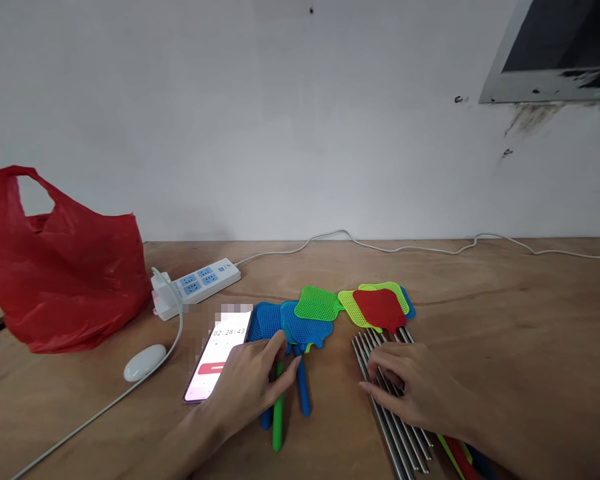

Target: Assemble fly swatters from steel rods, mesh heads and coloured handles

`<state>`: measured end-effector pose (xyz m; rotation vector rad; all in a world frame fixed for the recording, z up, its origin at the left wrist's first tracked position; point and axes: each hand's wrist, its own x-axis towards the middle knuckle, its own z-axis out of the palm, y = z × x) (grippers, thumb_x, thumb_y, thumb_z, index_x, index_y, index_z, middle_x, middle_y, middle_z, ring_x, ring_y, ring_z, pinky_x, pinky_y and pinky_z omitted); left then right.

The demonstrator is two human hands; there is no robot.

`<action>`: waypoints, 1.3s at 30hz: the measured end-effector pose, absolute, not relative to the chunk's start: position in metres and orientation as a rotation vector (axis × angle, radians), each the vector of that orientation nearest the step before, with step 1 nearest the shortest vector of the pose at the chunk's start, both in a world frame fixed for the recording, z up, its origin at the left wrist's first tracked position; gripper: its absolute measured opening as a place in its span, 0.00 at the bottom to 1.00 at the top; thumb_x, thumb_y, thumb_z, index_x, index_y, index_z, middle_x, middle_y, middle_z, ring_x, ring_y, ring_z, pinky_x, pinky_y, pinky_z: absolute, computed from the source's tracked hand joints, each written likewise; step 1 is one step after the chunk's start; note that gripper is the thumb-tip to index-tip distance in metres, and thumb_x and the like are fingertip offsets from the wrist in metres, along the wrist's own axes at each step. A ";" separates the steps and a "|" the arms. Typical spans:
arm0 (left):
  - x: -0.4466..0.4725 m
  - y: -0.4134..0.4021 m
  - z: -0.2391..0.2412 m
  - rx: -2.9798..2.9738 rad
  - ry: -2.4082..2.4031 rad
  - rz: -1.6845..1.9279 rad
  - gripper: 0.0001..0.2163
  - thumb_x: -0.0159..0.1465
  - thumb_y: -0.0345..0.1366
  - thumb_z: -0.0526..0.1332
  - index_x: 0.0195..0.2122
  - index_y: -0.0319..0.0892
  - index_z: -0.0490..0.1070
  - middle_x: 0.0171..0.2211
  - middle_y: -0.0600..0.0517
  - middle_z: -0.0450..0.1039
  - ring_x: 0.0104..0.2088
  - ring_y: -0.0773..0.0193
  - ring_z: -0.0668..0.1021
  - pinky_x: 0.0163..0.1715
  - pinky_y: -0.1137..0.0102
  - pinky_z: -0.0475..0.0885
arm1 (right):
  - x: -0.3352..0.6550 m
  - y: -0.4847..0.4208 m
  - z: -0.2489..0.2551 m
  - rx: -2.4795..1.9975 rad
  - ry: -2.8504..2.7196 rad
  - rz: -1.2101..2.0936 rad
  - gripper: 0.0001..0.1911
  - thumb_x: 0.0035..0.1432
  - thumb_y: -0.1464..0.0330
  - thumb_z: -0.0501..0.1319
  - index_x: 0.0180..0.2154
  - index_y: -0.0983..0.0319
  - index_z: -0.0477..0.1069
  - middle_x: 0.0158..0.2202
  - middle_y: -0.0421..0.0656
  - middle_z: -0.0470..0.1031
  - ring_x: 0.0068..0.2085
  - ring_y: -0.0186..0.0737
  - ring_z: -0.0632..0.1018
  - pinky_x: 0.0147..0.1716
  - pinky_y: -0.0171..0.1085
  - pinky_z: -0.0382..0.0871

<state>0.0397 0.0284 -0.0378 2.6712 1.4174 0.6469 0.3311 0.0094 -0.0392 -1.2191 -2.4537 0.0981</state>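
Note:
My left hand (253, 373) is over the green handle (277, 423) and blue handle (303, 387) of fly swatters, thumb and forefinger apart; whether it touches them is unclear. Beyond it lie blue fly swatter heads (307, 330) and a green fly swatter head (317, 303). My right hand (410, 380) is above a row of thin metal rods (395, 427), with its fingers bent and a gap between them and the thumb. Past the rods' far ends rest a red fly swatter head (380, 308) and a yellow one (350, 308). More coloured handles (457, 457) show partly under my right forearm.
A phone (215, 357) with a lit timer lies by my left hand. Further left are a white power strip (200, 287), a white mouse-shaped object (145, 362) with a cable, and a red plastic bag (75, 280). A white cord (395, 250) runs along the wall.

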 end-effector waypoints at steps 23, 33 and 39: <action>0.046 0.005 -0.035 2.452 1.077 0.738 0.07 0.60 0.33 0.61 0.35 0.46 0.62 0.24 0.58 0.66 0.25 0.65 0.69 0.26 0.72 0.62 | 0.312 -0.003 -0.043 -1.511 -2.381 0.162 0.08 0.50 0.69 0.62 0.22 0.60 0.66 0.24 0.40 0.75 0.27 0.40 0.75 0.27 0.36 0.53; 0.054 0.015 -0.026 1.742 0.974 0.808 0.13 0.63 0.42 0.65 0.46 0.42 0.69 0.26 0.58 0.67 0.27 0.66 0.70 0.29 0.72 0.65 | 0.312 -0.002 -0.044 -1.540 -2.235 0.332 0.08 0.46 0.71 0.61 0.20 0.60 0.65 0.20 0.38 0.70 0.25 0.37 0.70 0.26 0.36 0.53; 0.050 0.022 -0.024 1.533 0.888 0.732 0.18 0.62 0.51 0.66 0.43 0.40 0.76 0.29 0.52 0.76 0.28 0.65 0.74 0.29 0.72 0.66 | 0.325 0.013 -0.042 -1.324 -1.551 1.021 0.13 0.49 0.60 0.65 0.21 0.60 0.65 0.17 0.33 0.58 0.20 0.30 0.60 0.19 0.32 0.51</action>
